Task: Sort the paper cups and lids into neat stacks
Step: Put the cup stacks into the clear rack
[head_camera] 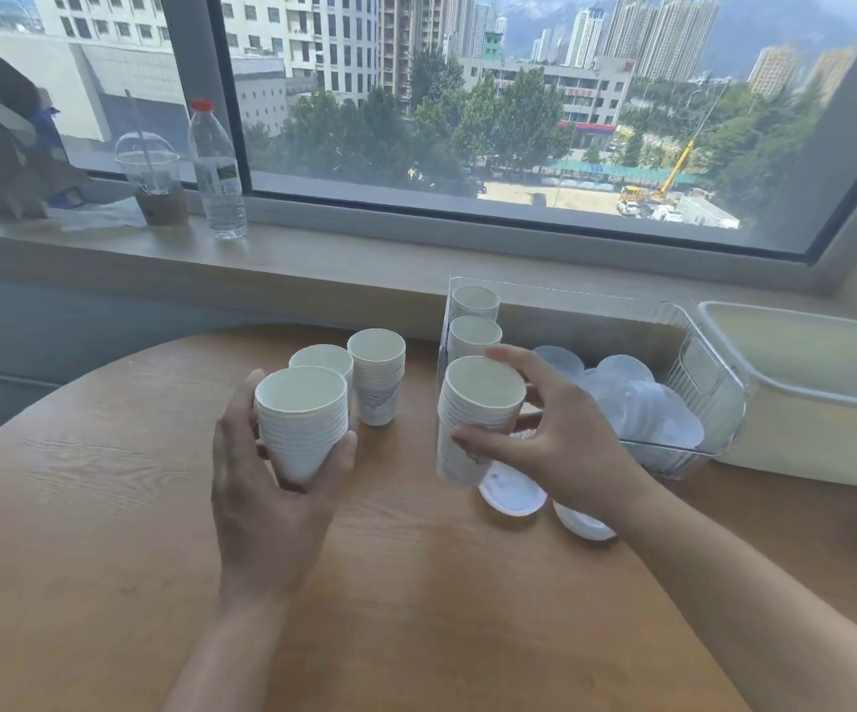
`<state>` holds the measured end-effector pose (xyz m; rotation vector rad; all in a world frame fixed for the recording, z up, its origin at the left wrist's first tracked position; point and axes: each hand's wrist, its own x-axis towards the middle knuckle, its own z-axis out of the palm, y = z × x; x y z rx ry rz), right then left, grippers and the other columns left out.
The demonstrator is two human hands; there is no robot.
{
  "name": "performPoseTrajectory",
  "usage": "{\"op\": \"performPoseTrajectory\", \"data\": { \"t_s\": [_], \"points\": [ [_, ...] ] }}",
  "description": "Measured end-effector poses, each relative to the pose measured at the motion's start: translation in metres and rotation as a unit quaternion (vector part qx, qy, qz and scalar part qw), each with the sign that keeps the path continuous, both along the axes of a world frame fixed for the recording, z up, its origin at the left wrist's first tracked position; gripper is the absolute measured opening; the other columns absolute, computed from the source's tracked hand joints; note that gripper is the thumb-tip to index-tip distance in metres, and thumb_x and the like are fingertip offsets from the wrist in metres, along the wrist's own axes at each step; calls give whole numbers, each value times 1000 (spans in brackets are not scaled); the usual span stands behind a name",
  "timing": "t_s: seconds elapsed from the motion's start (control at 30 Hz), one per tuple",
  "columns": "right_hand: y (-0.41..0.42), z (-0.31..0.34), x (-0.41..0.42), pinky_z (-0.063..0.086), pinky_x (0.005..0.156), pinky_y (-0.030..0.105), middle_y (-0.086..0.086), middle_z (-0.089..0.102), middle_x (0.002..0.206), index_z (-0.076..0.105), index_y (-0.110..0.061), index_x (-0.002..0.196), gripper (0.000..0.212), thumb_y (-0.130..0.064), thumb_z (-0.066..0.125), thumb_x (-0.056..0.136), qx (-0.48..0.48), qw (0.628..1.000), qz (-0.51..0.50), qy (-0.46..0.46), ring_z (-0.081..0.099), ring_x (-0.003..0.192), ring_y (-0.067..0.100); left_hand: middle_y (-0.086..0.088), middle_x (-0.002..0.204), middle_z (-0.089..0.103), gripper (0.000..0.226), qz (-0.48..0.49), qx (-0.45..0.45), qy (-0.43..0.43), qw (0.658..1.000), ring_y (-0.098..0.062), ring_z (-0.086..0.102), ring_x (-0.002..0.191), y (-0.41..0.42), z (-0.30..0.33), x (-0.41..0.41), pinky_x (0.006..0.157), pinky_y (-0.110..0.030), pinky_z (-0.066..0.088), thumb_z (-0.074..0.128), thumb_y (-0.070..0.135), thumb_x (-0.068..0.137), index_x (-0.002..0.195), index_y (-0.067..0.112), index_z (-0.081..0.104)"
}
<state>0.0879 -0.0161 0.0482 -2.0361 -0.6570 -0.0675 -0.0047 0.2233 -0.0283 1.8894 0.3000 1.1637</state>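
My left hand (267, 495) grips a stack of white paper cups (303, 429), lifted and tilted above the round wooden table (107, 506). My right hand (565, 434) wraps around another cup stack (472, 413) at the left end of a clear plastic bin (698, 382). Two more cup stacks (475, 321) stand behind it inside the bin. Two further stacks (377, 375) rest on the table behind my left hand. White lids (642, 403) lie piled in the bin, and two lids (511, 493) lie on the table beneath my right hand.
A cream rectangular tub (816, 403) sits right of the clear bin. On the window sill at back left stand a water bottle (218, 172), a lidded plastic drink cup (154, 182) and a brown paper bag (0, 136).
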Motion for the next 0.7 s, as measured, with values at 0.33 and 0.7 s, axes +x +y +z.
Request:
{"op": "performPoseTrajectory", "data": {
  "t_s": [0.33, 0.7],
  "points": [
    [-50, 24, 90, 57, 78, 24, -8, 65, 126, 53, -28, 145, 88, -49, 93, 69, 59, 987, -149, 8, 67, 110, 13, 1, 142, 57, 90, -129, 12, 43, 991, -18, 52, 132, -75, -18, 56, 103, -2, 30, 74, 57, 78, 150, 11, 46],
    [-21, -20, 181, 50, 108, 40, 3, 62, 139, 50, -20, 147, 91, -44, 94, 71, -43, 980, -195, 22, 62, 123, 21, 35, 140, 43, 92, -148, 63, 59, 985, 0, 54, 119, -78, -38, 64, 98, 0, 31, 74, 63, 77, 154, 21, 42]
  ]
}}
